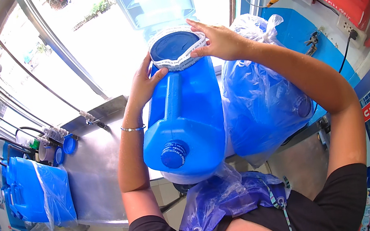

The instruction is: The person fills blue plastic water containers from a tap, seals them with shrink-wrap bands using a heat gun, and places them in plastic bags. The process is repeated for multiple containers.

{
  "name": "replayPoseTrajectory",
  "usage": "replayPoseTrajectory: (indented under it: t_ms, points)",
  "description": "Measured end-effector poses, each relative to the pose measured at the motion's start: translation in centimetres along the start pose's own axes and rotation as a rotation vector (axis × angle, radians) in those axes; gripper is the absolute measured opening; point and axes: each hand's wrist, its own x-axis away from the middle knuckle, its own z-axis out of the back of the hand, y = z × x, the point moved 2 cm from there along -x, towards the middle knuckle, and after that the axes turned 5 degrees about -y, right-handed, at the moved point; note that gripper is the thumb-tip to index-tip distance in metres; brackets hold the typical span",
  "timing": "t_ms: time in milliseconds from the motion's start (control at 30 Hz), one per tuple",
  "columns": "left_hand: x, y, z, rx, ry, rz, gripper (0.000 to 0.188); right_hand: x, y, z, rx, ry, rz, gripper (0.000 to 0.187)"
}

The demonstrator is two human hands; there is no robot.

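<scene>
A blue water jug [187,101] stands before me with its handle and small capped spout [173,154] toward me. Around its wide dark-blue lid [174,44] sits a loose white printed seal band [177,63], standing a little proud of the rim. At the band's left side is my left hand [145,84], thumb on the near edge and fingers round the far side. My right hand [218,42] pinches the band's right side between thumb and fingers, with the index finger reaching over the far edge.
Right of the jug stands another blue jug in a clear plastic bag [264,104], knotted on top. More bagged blue jugs [39,188] are at the left, by a steel counter [93,171]. A tap [96,122] and loose blue caps [70,145] lie near the window.
</scene>
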Motion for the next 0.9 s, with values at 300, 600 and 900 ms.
replayPoseTrajectory:
  t_ms: [300, 600, 900]
  points:
    - [0.2, -0.3, -0.5, -0.015, 0.069, -0.115, 0.083, 0.6, -0.1, -1.3, -0.019, -0.033, -0.035, 0.091]
    - [0.1, -0.3, -0.6, 0.047, 0.045, -0.098, 0.086, 0.0, 1.0, -1.6, -0.046, -0.033, 0.046, 0.088]
    - [0.2, -0.3, -0.7, 0.033, 0.165, -0.102, 0.092, -0.2, 1.2, -1.4, -0.081, -0.047, 0.112, 0.083]
